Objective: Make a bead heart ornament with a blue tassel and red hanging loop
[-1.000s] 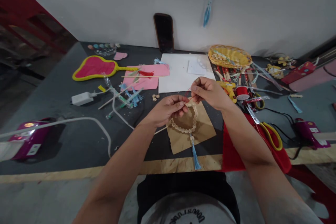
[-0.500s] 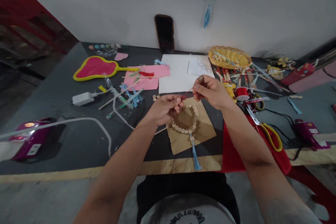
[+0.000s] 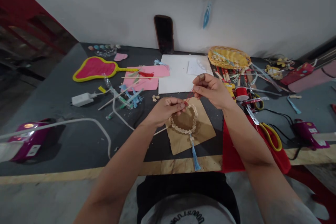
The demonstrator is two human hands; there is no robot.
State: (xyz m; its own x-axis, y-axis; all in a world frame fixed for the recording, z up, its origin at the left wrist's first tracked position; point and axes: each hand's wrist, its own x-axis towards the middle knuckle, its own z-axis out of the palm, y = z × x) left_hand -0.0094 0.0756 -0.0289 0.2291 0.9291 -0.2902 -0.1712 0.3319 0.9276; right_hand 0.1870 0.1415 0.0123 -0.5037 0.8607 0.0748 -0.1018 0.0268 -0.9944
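Note:
A thin red thread (image 3: 188, 97) runs between my two hands. My left hand (image 3: 168, 109) pinches it between thumb and forefinger at the top of a beaded bracelet. My right hand (image 3: 208, 89), a little higher and to the right, pinches the thread too. The bracelet (image 3: 194, 122) is a ring of small cream flower-like beads lying on a square of brown paper (image 3: 207, 133). From its lower side a light blue tassel (image 3: 195, 159) hangs toward the table's front edge. My left fingers partly cover the ring's upper left.
Yellow-handled scissors (image 3: 270, 136) lie on red cloth (image 3: 232, 150) at the right, near a red thread spool (image 3: 241, 93). A yellow woven basket (image 3: 229, 57) and white paper (image 3: 174, 73) are behind. Left are a pink fan (image 3: 96, 69), white charger (image 3: 82, 99) and cable (image 3: 86, 119).
My left hand has shifted slightly down, and the red thread now shows as a loop between the hands. My right hand has barely moved. Loose beads beyond the left hand show more clearly.

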